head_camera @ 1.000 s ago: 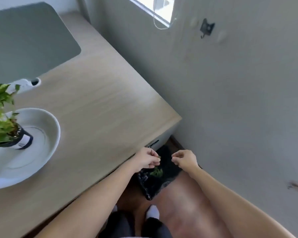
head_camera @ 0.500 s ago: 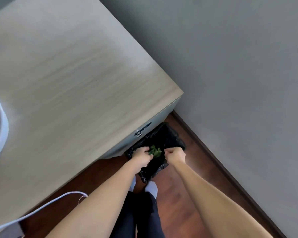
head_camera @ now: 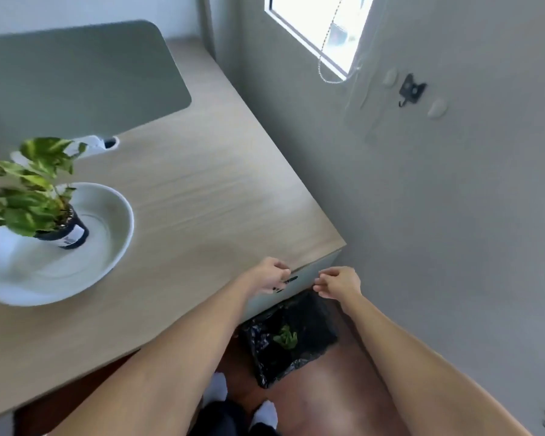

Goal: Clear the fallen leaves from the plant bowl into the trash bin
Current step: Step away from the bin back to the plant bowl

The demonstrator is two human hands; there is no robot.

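A white plant bowl point(head_camera: 114, 247) sits on the wooden desk at the left, with a small black pot point(head_camera: 66, 232) of green leafy plant standing in it. On the floor under the desk corner stands the trash bin point(head_camera: 318, 316), lined with a black bag, and green leaves point(head_camera: 285, 337) lie inside it. My left hand point(head_camera: 269, 275) hovers at the desk's front corner, fingers loosely curled and empty. My right hand point(head_camera: 339, 283) hangs beside it above the bin, fingers also curled around nothing.
A grey-green desk mat point(head_camera: 76, 80) covers the far part of the desk point(head_camera: 217, 190). A grey wall point(head_camera: 453, 215) runs close on the right, with a window and a black hook point(head_camera: 411, 91). My feet in white socks point(head_camera: 265, 415) stand on the wooden floor by the bin.
Half a second ago both hands were down at the bin with leaves between them. They have since risen to desk height, empty, and the view has tilted up so the bowl shows again.
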